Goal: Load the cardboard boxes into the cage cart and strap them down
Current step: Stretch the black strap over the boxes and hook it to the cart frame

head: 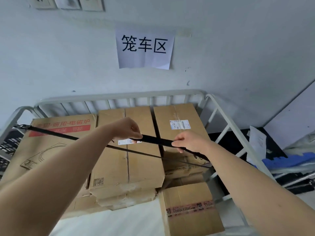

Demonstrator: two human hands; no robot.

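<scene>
Filling the lower half of the view, the white cage cart stands against a pale wall, its near side cut off by the frame edge. Inside it the cardboard boxes sit packed side by side, the lower layers mostly hidden under the top ones. A black strap runs from the cart's left rail across the box tops toward the right. Its far end disappears behind the right forearm. The left hand pinches the strap from above, and the right hand grips it nearby, fingers curled round it. The end fitting at the left rail is too small to make out.
</scene>
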